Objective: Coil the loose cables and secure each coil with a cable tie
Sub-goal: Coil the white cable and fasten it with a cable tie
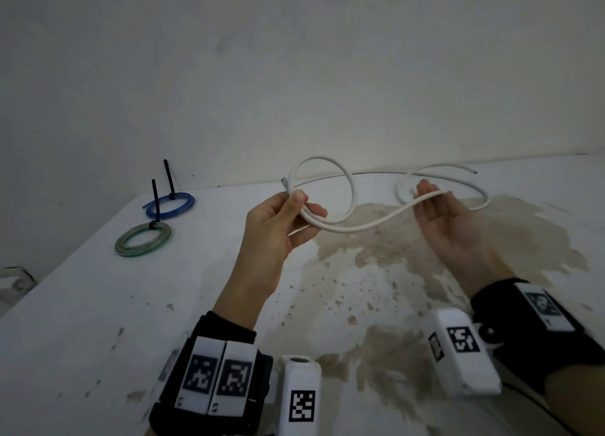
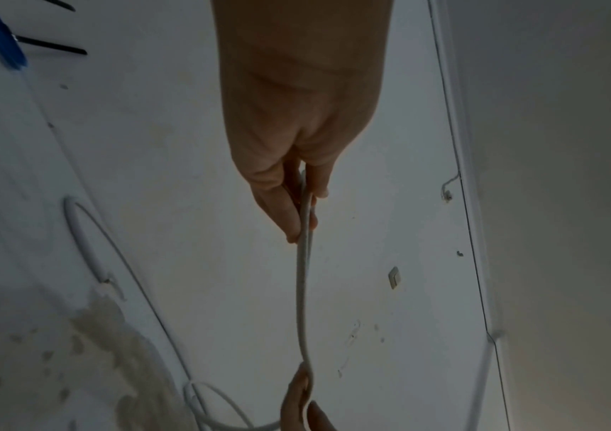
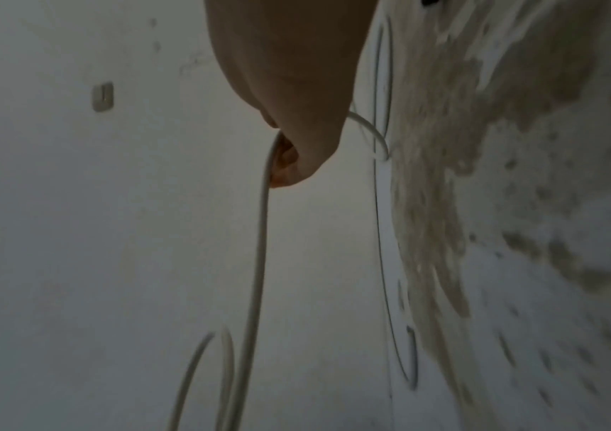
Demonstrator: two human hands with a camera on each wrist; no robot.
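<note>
White cable [image 1: 352, 203] between left-hand fingers [image 1: 312, 211], across right palm [image 1: 448, 221].

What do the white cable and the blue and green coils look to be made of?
White cable: likely matte plastic-jacketed wire; bare strands seem to show at its cut end.
Blue coil and green coil: apparently glossy, translucent flexible plastic, possibly tubing, each bound by a black tie.

No words, brand names or numbers can be read anywhere in these views. The only signs are black-and-white square code markers on the white blocks of the left wrist band [image 1: 217, 378] and the right wrist band [image 1: 541, 306], and on the white camera housings [image 1: 301, 406] beside them.
</note>
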